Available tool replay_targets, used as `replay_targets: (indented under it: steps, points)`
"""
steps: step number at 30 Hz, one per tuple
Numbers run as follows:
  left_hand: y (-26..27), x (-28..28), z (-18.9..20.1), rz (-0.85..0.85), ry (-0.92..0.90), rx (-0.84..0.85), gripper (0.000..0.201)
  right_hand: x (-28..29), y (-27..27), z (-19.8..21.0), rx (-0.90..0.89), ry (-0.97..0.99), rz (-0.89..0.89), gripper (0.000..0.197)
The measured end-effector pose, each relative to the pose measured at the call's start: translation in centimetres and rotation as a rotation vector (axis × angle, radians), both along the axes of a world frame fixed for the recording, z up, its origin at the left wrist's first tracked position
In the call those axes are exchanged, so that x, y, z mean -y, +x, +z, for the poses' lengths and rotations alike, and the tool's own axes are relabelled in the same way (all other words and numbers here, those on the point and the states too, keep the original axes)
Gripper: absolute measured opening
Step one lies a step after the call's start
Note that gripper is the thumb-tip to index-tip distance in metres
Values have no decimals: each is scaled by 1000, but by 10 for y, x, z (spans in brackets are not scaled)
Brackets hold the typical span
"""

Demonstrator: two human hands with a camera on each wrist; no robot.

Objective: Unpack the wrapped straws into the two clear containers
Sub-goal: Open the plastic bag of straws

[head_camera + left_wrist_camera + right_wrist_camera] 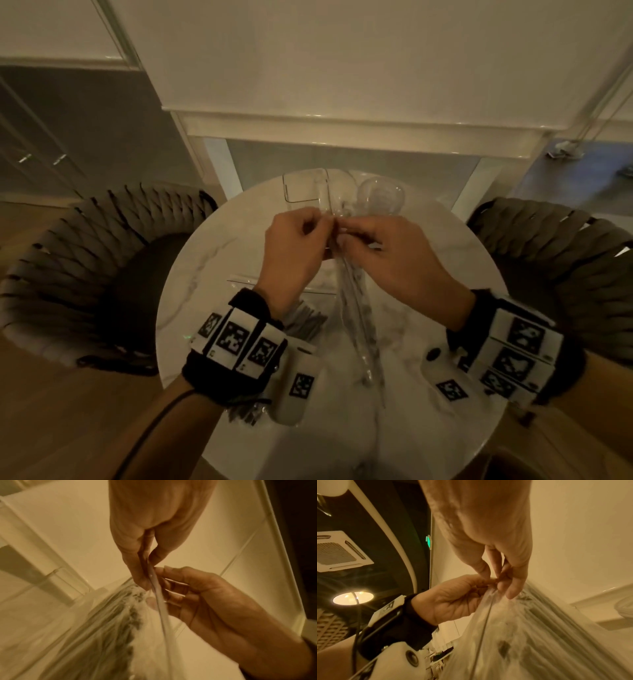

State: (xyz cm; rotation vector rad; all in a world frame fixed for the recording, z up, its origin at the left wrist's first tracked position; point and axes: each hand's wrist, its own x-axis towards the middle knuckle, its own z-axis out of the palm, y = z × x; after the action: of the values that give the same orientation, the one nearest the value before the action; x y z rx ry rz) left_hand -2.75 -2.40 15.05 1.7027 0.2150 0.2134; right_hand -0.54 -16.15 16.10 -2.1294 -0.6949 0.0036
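Both hands hold a long clear plastic pack of straws [356,308] by its top end, above the round marble table [428,274]. My left hand [322,221] pinches the top edge of the wrap between thumb and fingers [145,568]. My right hand [344,228] pinches the same edge right beside it [500,580]. The pack [120,628] hangs down toward me, blurred in both wrist views [522,635]. Behind the hands stand a square clear container [303,192] and a round clear container [382,197].
More wrapped straws [305,322] lie on the table under my left wrist, next to a flat clear bag [274,282]. Woven chairs stand at the left [102,267] and right [565,257]. A white ledge [342,126] runs behind the table.
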Motion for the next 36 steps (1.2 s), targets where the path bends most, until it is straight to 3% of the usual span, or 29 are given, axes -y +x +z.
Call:
replay_targets:
  steps: [4, 6, 11, 19, 24, 26, 29, 31, 36]
  points:
    - [-12, -6, 8, -186, -238, -36, 20, -6, -3, 1, -85, 115, -144, 19]
    - [-14, -5, 10, -174, -284, -32, 18, -7, -3, 1, -148, 179, -181, 16]
    - [-15, 0, 8, -83, -233, -22, 11, -7, -3, 0, -256, 256, -217, 20]
    - [-20, 0, 12, -193, -182, -101, 11, 6, 0, 9, -564, 507, -63, 23]
    - [-19, 5, 11, -89, -251, -141, 12, 9, 1, 8, -543, 520, -89, 18]
    - [-19, 14, 6, 34, -73, -63, 11, 7, 0, 4, -341, 345, -171, 13]
    - [-21, 15, 1, 252, 399, 116, 9, 4, -6, 1, 44, 18, -336, 26]
    - [-18, 10, 1, 233, 475, 149, 11, 7, -5, -3, 77, 12, -353, 25]
    - [-15, 14, -4, -67, 732, 320, 24, 2, 1, -6, -27, 160, -313, 15]
